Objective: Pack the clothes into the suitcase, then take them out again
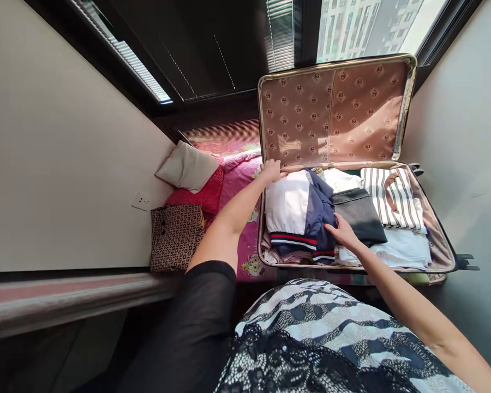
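Black-and-white patterned cloth (311,322) on me is cut off. My left hand (272,171) and right hand (345,232) are at the folded white-and-navy cloth jacket (299,210) inside the pink-lined suitcase (335,120); hidden fingers, can't tell if gripping.

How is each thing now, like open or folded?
Big suitcase with pink patterned lining: open, lid raised
White-and-navy fabric garment with striped hem: folded, inside
Flat black leather-like item: lying inside
Black-and-white striped cloth: folded, inside
Square beige cushion: resting outside the suitcase
Left hand: at the garment's far edge
Right hand: touching the garment's navy side
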The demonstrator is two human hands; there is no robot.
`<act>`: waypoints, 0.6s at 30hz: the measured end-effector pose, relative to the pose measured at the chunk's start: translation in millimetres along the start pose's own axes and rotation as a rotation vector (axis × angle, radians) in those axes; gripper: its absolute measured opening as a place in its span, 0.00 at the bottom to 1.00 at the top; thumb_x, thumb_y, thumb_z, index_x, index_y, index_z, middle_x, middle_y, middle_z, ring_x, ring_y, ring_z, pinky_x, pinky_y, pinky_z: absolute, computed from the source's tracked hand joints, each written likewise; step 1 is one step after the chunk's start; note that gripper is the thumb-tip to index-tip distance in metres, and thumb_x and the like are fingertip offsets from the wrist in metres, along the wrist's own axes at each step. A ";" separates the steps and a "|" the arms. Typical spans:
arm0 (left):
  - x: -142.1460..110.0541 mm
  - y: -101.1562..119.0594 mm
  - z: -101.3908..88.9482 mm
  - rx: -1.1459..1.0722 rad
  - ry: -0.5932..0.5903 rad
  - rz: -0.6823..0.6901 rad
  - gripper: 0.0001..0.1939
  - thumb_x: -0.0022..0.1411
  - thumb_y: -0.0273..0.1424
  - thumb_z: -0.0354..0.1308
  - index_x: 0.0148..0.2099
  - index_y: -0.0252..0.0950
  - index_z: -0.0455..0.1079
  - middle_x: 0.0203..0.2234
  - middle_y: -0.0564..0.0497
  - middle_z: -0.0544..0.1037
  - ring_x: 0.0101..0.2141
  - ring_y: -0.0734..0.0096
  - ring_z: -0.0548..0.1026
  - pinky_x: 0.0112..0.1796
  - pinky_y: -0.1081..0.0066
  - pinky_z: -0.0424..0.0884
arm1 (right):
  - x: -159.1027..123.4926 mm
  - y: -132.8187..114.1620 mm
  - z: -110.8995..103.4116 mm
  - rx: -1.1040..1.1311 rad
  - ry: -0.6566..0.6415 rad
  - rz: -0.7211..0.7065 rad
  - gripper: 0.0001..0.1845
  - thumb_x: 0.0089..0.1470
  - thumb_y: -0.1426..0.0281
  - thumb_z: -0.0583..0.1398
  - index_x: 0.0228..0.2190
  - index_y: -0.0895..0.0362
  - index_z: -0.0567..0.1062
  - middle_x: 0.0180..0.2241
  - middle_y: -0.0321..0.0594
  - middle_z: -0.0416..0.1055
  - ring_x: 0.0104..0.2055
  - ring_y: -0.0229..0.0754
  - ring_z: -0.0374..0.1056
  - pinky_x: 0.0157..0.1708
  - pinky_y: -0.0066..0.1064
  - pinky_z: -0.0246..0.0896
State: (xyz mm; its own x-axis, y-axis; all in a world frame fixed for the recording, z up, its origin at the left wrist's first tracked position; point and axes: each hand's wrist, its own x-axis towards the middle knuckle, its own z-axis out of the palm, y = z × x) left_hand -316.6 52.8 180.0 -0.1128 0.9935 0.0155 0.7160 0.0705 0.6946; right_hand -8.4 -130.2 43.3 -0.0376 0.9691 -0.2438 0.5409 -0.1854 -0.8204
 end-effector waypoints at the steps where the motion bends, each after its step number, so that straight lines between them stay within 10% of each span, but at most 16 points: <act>1: -15.9 -6.2 11.7 0.051 -0.034 0.014 0.36 0.59 0.40 0.79 0.63 0.26 0.77 0.60 0.30 0.79 0.68 0.31 0.69 0.71 0.44 0.64 | -2.0 7.7 -2.7 -0.079 -0.007 -0.036 0.43 0.56 0.49 0.65 0.67 0.57 0.72 0.59 0.57 0.78 0.59 0.61 0.76 0.63 0.57 0.71; 4: -80.6 -22.2 42.3 0.263 -0.172 0.071 0.41 0.71 0.47 0.69 0.78 0.36 0.67 0.78 0.30 0.59 0.79 0.24 0.48 0.73 0.29 0.50 | -12.9 5.8 -15.5 -0.327 0.017 -0.243 0.45 0.64 0.49 0.61 0.74 0.58 0.65 0.67 0.64 0.70 0.66 0.68 0.70 0.63 0.63 0.68; 8: -149.4 -38.1 79.7 0.354 -0.309 0.097 0.54 0.63 0.59 0.72 0.83 0.53 0.57 0.84 0.40 0.40 0.78 0.14 0.28 0.67 0.13 0.44 | -7.1 -28.4 -16.1 -0.620 0.074 -0.534 0.44 0.68 0.49 0.62 0.78 0.48 0.61 0.81 0.60 0.45 0.80 0.78 0.43 0.69 0.72 0.53; 18: -163.6 -71.7 158.0 0.276 -0.340 0.049 0.51 0.62 0.54 0.74 0.82 0.58 0.60 0.84 0.45 0.35 0.79 0.17 0.26 0.69 0.15 0.32 | 26.5 32.7 61.6 -0.859 -0.028 -0.517 0.37 0.75 0.51 0.52 0.76 0.53 0.67 0.81 0.60 0.46 0.82 0.73 0.39 0.72 0.71 0.43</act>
State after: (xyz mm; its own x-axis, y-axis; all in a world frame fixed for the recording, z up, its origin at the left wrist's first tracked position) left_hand -240.6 -100.7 14.0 0.1259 0.9659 -0.2264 0.8774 -0.0019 0.4797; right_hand -43.5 -120.6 -21.9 -0.4536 0.8911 0.0161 0.8752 0.4488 -0.1805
